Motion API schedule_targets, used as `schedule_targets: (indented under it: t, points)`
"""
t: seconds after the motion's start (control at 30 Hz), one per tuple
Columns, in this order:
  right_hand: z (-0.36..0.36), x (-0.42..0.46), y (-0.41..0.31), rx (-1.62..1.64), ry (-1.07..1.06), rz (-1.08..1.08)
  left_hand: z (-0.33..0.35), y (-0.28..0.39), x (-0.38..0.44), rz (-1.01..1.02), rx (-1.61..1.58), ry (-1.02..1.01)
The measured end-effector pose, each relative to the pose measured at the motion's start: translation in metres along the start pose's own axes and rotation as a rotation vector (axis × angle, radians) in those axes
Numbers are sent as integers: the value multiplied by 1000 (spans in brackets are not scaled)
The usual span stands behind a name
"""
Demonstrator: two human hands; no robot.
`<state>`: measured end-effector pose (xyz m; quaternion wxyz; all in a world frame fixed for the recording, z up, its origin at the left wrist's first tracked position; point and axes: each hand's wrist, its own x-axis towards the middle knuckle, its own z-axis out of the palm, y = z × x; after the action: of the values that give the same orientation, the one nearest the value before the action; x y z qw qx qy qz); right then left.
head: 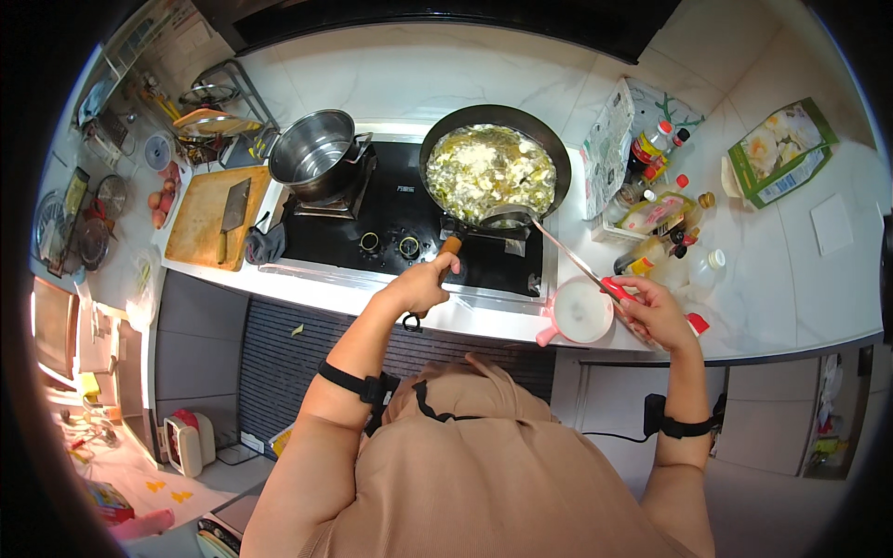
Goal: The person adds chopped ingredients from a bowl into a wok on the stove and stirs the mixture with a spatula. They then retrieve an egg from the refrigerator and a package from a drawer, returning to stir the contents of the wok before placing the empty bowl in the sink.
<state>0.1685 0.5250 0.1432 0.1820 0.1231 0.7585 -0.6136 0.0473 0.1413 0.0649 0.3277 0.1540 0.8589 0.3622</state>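
My left hand [423, 284] grips the wooden handle [451, 246] of a large dark wok [548, 132] on the right burner. Inside the wok is a bubbling soup [490, 169] with pale egg-like curds and green strips. My right hand [654, 311] holds the red grip of a long-handled metal ladle [566, 250]. The ladle's bowl [511, 215] rests low in the wok at its near right side, partly in the soup. Just left of my right hand stands a white bowl [583, 311] with a pink handle, near the counter's front edge.
A steel pot [314, 150] sits on the left burner. A cleaver [235, 209] lies on a wooden cutting board [188, 202], beside a dark cloth [266, 242]. Several sauce bottles [647, 148] crowd the right counter, behind them a green package [781, 155]. Burner knobs [409, 247] line the cooktop's front.
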Motion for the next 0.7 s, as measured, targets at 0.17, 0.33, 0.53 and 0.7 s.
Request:
schedule_targets:
  t: [0.17,0.33,0.53,0.7]
  points:
    - [17,22,9,66,-106,30,0,0,0,-18,-12,-1]
    - [48,48,2,168,-157,104,2,-5,2,13,-20,7]
    - [82,91,0,296,-227,57,0,3,-1,-17,-24,-7]
    - [105,123,-9,360,-208,8,2,-2,0,24,2,11]
